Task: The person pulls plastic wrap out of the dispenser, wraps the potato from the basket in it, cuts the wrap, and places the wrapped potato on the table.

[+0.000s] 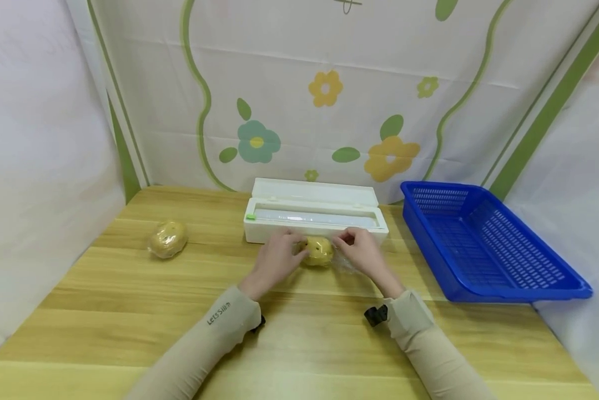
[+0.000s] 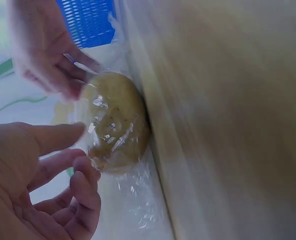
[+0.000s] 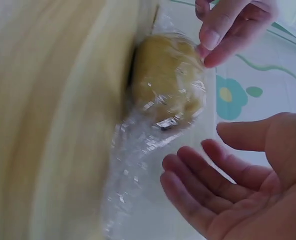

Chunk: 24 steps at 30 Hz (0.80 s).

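Observation:
A potato (image 1: 320, 251) wrapped in clear plastic film lies on the table, right before the front of a white cling film box (image 1: 315, 229). My left hand (image 1: 278, 256) is at its left side, thumb and forefinger tips close to the film, with a gap between them in the left wrist view. On the other side is my right hand (image 1: 361, 251); in the right wrist view its thumb and fingers (image 3: 187, 187) are spread apart beside the potato and hold nothing. Loose crumpled film (image 3: 123, 175) trails from the potato's ends.
Another film-wrapped potato (image 1: 168, 239) sits on the left of the wooden table (image 1: 104, 322). The box's lid (image 1: 314, 191) stands raised at the back, with a film roll (image 1: 314, 218) inside. At the right is a blue plastic basket (image 1: 451, 266). A flowered cloth (image 1: 289, 72) hangs behind.

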Motion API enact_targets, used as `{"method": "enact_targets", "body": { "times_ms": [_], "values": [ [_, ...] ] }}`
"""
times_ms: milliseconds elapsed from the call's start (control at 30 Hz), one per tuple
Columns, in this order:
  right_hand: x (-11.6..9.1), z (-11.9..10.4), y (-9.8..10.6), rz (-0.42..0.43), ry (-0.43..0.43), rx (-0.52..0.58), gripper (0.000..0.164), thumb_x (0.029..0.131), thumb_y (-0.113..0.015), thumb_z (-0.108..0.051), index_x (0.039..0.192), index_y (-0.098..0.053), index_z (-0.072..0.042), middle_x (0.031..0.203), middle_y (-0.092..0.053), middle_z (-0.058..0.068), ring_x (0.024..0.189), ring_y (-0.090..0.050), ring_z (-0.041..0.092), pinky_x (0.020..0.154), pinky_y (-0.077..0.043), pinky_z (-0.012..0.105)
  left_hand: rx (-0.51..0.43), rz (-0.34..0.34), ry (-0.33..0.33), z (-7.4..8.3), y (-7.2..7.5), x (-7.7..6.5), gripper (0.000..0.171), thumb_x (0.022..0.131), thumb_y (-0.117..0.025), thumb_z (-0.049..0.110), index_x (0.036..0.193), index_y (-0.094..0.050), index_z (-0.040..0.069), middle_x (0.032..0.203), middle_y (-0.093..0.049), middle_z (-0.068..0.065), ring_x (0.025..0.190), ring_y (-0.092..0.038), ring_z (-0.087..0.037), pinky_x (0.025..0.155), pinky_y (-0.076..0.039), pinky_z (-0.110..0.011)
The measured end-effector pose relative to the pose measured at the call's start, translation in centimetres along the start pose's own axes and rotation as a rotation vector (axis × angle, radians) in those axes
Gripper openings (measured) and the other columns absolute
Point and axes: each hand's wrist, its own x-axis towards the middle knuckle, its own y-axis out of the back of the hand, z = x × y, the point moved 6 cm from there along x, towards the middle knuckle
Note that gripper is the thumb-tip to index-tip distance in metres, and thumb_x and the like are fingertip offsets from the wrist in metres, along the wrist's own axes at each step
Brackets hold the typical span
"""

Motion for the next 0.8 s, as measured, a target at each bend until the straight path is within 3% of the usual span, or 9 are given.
{"method": "enact_targets", "body": {
  "times_ms": [167, 300, 533, 667, 800],
  "values": [
    [-0.2, 0.1, -0.9, -0.055, 0.014, 0.019, 0.015, 0.094, -0.069, -0.014, 0.104, -0.071, -0.003, 0.094, -0.070, 0.005, 0.084, -0.065, 0.020, 0.076, -0.053, 0.039, 0.000, -0.031, -0.007, -0.1, 0.1, 0.2, 0.029, 0.087, -0.078, 0.024, 0.111, -0.074, 0.008, 0.116, -0.067, -0.008, 0.102, -0.062, -0.022, 0.074, -0.054, -0.037],
    [-0.1, -0.1, -1.2, -0.110, 0.029, 0.046, 0.028, 0.091, -0.073, -0.016, 0.115, -0.069, 0.000, 0.092, -0.070, 0.006, 0.080, -0.064, 0.019, 0.071, -0.053, 0.036, -0.011, -0.092, -0.007, -0.4, 0.3, 0.4, 0.032, 0.088, -0.077, 0.024, 0.115, -0.072, 0.007, 0.118, -0.066, -0.008, 0.104, -0.061, -0.023, 0.075, -0.053, -0.036],
    [-0.3, -0.1, -1.6, -0.233, 0.000, 0.165, 0.053, 0.087, -0.078, -0.018, 0.131, -0.059, 0.004, 0.081, -0.069, 0.006, 0.070, -0.066, 0.028, 0.062, -0.055, 0.040, -0.103, -0.187, -0.079, -0.5, 0.5, 0.5, 0.034, 0.089, -0.076, 0.020, 0.119, -0.069, 0.005, 0.116, -0.067, -0.008, 0.072, -0.059, -0.012, 0.062, -0.050, -0.029],
    [-0.3, -0.4, -2.1, -0.290, 0.001, 0.217, 0.051, 0.087, -0.078, -0.019, 0.128, -0.061, 0.005, 0.079, -0.069, 0.008, 0.068, -0.066, 0.035, 0.061, -0.055, 0.046, -0.128, -0.241, -0.139, -0.1, 0.5, 0.4, 0.041, 0.088, -0.077, 0.017, 0.125, -0.066, 0.003, 0.120, -0.066, -0.010, 0.076, -0.062, -0.010, 0.065, -0.051, -0.026],
    [-0.4, -0.5, -2.3, -0.306, -0.010, 0.223, 0.043, 0.087, -0.078, -0.023, 0.119, -0.066, 0.004, 0.079, -0.069, 0.008, 0.066, -0.066, 0.035, 0.061, -0.055, 0.047, -0.170, -0.307, -0.148, 0.2, 0.6, 0.4, 0.054, 0.089, -0.076, 0.016, 0.136, -0.055, -0.001, 0.130, -0.060, -0.014, 0.090, -0.067, -0.020, 0.074, -0.054, -0.028]
  ]
}}
